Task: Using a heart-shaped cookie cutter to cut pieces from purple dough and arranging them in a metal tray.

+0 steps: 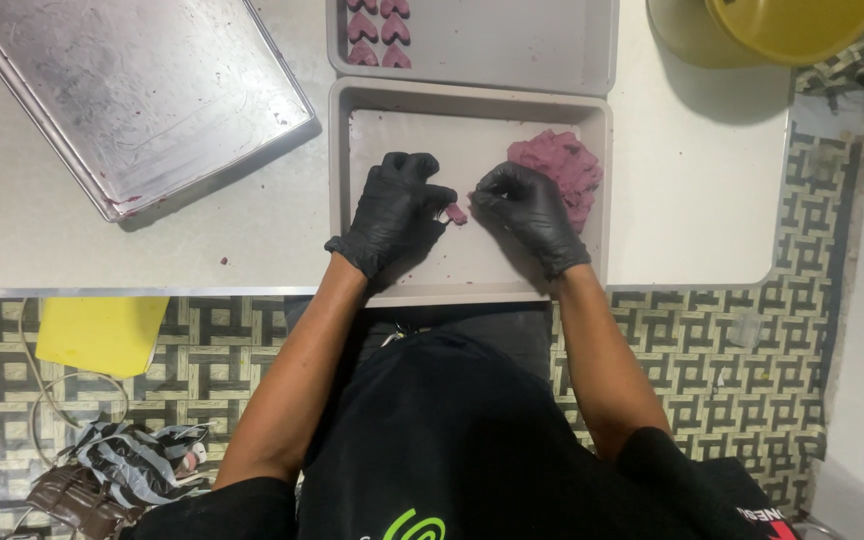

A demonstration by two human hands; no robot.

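Two gloved hands meet over the near tray (592,190) — the left hand (392,212) and right hand (524,208) both pinch a small pink piece (456,213) between curled fingertips, perhaps in a small cutter. It looks soft and sticky, best held lightly by its edges. Just beyond lies the dough lump (560,168); farther off, finished hearts (379,30) sit in the far tray (512,45).

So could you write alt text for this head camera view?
Two black-gloved hands, left hand and right hand, pinch a small pink dough piece over a beige tray, beside a pink dough lump. Pink dough hearts fill a second tray behind.
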